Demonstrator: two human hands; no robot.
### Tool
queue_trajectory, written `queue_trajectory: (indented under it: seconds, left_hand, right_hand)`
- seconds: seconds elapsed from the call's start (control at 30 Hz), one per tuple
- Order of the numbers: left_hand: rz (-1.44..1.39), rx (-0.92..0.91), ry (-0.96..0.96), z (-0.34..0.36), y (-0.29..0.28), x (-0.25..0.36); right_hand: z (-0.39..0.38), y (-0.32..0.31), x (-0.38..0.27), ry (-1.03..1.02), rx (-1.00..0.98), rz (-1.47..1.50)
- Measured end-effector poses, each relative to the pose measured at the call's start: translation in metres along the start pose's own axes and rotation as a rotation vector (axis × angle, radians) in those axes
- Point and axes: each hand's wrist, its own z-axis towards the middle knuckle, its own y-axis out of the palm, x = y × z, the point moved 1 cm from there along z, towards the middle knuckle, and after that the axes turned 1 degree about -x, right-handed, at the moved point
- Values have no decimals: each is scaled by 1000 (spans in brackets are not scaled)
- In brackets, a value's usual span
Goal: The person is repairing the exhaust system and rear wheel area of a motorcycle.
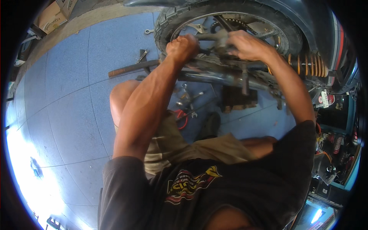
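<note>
My left hand [181,50] is closed low on the motorcycle's rear wheel [168,19]; what it grips is hidden. My right hand [247,45] has curled fingers at a blurred metal part [220,41] by the hub; I cannot make out what they hold. Below my hands lie the silver exhaust pipe [210,78] and a vertical metal piece [245,82]. A long rusty bar [124,71] extends out to the left. The chain sprocket [226,23] shows behind, and an orange spring [306,66] is to the right.
Wrenches [193,112], a red-handled tool [181,122] and a dark block [239,97] lie on the blue tiled floor [67,107]; another wrench [148,31] sits by the tyre. Cardboard boxes [51,21] stand at the upper left, a cluttered tool stand [333,153] at the right.
</note>
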Motion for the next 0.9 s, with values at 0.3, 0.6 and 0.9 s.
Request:
queue_trajectory:
  seconds: [0.3, 0.6, 0.9]
  left_hand:
    - [-21, -9, -9, 3, 3, -3]
    - [1, 25, 8, 1, 3, -3]
    - [16, 35, 13, 4, 7, -5]
  right_hand:
    - [-2, 10, -5, 97, 63, -29]
    - [-5, 8, 4, 10, 55, 96]
    - [3, 8, -6, 87, 59, -24]
